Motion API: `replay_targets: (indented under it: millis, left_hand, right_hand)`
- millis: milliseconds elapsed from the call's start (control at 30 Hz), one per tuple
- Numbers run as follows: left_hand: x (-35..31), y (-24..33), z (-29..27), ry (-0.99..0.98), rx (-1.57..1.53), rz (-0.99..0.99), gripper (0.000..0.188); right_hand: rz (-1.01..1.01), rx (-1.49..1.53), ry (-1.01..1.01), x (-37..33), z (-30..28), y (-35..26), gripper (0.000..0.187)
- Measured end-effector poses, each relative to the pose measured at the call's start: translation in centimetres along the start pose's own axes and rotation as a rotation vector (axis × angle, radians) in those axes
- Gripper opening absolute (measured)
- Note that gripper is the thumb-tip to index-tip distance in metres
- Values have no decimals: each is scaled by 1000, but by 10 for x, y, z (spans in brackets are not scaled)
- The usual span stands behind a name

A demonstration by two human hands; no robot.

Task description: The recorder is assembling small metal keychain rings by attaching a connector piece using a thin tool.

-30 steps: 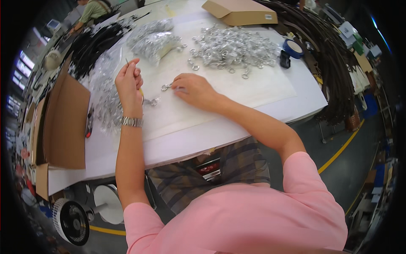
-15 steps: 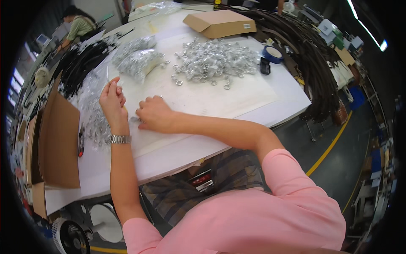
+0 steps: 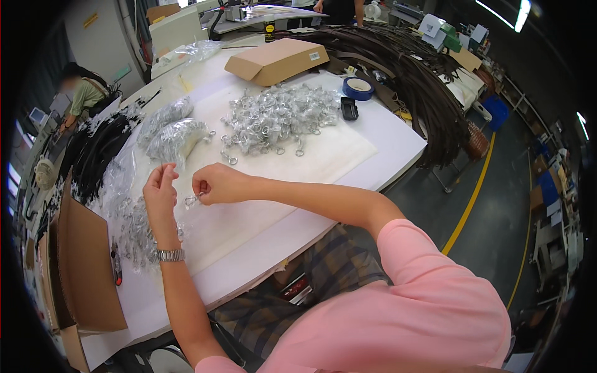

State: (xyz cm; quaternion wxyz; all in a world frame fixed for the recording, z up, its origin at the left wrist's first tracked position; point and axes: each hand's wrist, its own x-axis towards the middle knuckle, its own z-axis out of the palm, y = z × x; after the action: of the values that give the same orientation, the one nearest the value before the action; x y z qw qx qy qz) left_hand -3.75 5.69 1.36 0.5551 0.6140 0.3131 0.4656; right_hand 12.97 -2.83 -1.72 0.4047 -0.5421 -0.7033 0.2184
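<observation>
My right hand (image 3: 219,184) is closed in a pinch on a small silver metal ring (image 3: 190,201), which sticks out below its fingertips over the white sheet. To its left, my left hand (image 3: 160,191) is raised with fingers curled and pressed together; whether anything is in them is hidden. Beside and beneath that wrist lies a heap of plastic-wrapped metal pieces (image 3: 134,227). Farther off spreads a large pile of silver rings in clear wrapping (image 3: 280,118). Two filled clear bags (image 3: 177,140) rest to the left of that pile.
An open cardboard box (image 3: 93,267) stands at the left edge, beside a red-and-black cutter (image 3: 117,264). A flat brown carton (image 3: 277,61), blue tape (image 3: 358,89) and a small black case (image 3: 349,109) sit at the back. Dark straps (image 3: 404,87) drape over the right side.
The view has shifted and tilted. My right hand has turned from lying low over the table to a raised pinch, with the metal ring now showing. My left hand stays raised.
</observation>
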Motion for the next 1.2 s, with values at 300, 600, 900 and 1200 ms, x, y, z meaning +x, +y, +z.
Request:
replay_targets:
  millis: [300, 600, 900, 1200]
  left_hand:
    - [-14, -20, 24, -433, 431, -85, 19]
    - [-20, -11, 34, -286, 310, 1, 15]
    - [-22, -26, 36, -310, 162, -110, 31]
    - [-25, -19, 39, -399, 31, -206, 22]
  right_hand:
    - [147, 446, 85, -28, -35, 28, 16]
    - [466, 902, 57, -30, -38, 36, 21]
    - [277, 764, 234, -28, -35, 29, 22]
    - [225, 686, 191, -26, -43, 29, 22]
